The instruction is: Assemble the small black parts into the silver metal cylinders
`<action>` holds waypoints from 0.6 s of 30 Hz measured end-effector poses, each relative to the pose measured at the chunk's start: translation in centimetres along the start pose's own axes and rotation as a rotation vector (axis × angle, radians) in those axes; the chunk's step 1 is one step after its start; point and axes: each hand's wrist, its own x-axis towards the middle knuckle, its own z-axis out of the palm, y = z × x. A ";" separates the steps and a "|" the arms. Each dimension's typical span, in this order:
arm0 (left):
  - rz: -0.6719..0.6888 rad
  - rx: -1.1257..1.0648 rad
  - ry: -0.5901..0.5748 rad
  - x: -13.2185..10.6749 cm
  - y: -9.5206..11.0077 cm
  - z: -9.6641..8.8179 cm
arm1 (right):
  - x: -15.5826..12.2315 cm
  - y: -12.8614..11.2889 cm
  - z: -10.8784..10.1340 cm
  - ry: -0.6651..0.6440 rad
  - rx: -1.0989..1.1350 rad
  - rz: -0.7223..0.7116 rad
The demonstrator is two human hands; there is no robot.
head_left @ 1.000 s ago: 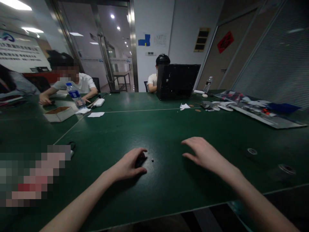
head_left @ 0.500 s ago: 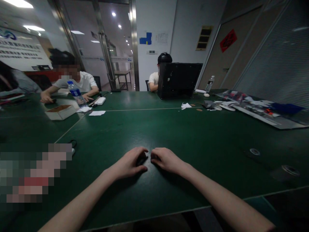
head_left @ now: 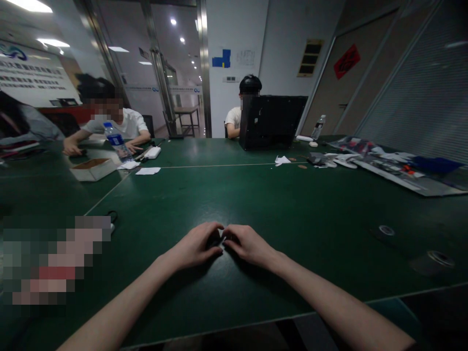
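Over the middle of the green table [head_left: 175, 195], my two hands meet fingertip to fingertip. My left hand [head_left: 197, 243] curls around a small dark object [head_left: 214, 241], mostly hidden by the fingers and too dim to name. A thin pale bit shows at its right end, between the hands. My right hand [head_left: 248, 243] is closed in a pinch at that end, its fingertips at the pale bit. What the right fingers grip cannot be made out.
A dark cylinder [head_left: 433, 263] and a small ring-topped item [head_left: 386, 231] stand at right. Further back are a black box [head_left: 274, 122], a littered board [head_left: 395, 178], an open carton [head_left: 93, 170] and a water bottle [head_left: 117, 142]. Co-workers sit across and at left.
My right hand has moved slightly left, closing the gap to my left hand. A thin pale bit now shows between the fingers. My left hand stays nearly still.
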 end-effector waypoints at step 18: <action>0.026 0.028 0.038 0.1 0.1 0.1 | 0.8 1.4 1.0 -0.054 1.069 0.346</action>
